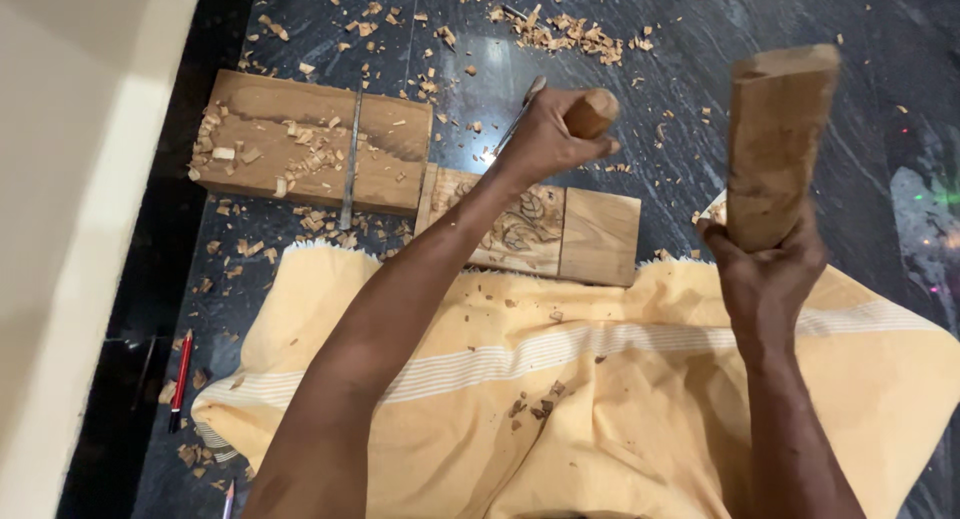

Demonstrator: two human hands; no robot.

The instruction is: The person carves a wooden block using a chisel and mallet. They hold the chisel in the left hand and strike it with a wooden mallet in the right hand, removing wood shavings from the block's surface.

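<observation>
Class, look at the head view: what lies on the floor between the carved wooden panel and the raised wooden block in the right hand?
In the head view, between the carved panel and the wooden block held by the right hand, there is only dark stone floor with scattered wood chips.

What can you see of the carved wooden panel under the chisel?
The carved panel is a flat rectangular board of pale brown wood lying on the dark stone floor. Its left part bears a relief carving, partly hidden by the left forearm; the right part is plain. Its near edge meets the yellow cloth. Wood chips lie around it.
</observation>
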